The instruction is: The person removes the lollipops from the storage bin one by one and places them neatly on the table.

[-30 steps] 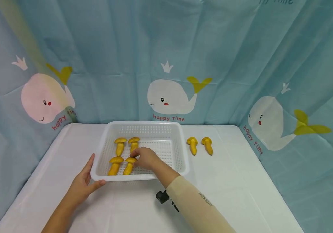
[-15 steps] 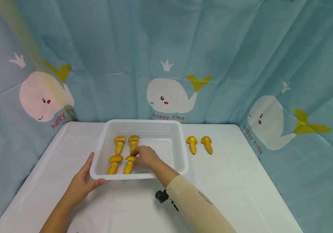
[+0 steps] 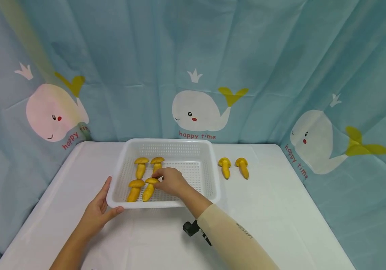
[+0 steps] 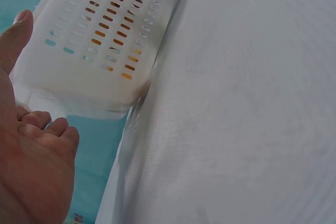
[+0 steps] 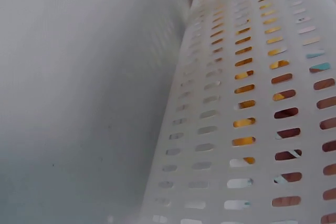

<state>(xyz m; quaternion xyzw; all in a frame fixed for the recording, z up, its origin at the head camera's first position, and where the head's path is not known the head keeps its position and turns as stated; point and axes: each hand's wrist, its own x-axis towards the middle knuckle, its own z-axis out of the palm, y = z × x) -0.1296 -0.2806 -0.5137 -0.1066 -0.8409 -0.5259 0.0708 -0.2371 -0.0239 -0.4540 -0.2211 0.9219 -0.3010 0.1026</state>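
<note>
A white perforated basket [image 3: 206, 191] holds several yellow mushrooms with rounded caps and tapered stems. Inside it, my right hand [image 3: 172, 183] pinches the cap edge of the near-row mushroom [image 3: 148, 192], whose stem slants down to the left. Beside that one lies another mushroom [image 3: 134, 192]. Behind them are two more, a far-left mushroom [image 3: 140, 169] and one [image 3: 157, 161] partly covered by my right fingers. My left hand [image 3: 93, 217] holds the basket's near-left corner, thumb at the front rim and fingers along the left side. In the right wrist view, the basket wall [image 5: 210, 129] hides most of my right hand.
Two more yellow mushrooms, one [image 3: 224, 168] nearer the basket and one [image 3: 242, 168] farther right, lie on the white table [image 3: 274, 210]. A blue curtain [image 3: 132, 67] with whale prints stands behind. A black wrist camera [image 3: 190, 228] is on my right forearm.
The near-row mushroom under my right fingers has tilted slightly, its cap shifting up a little and its stem slanting more. My left hand stays at the basket's corner.
</note>
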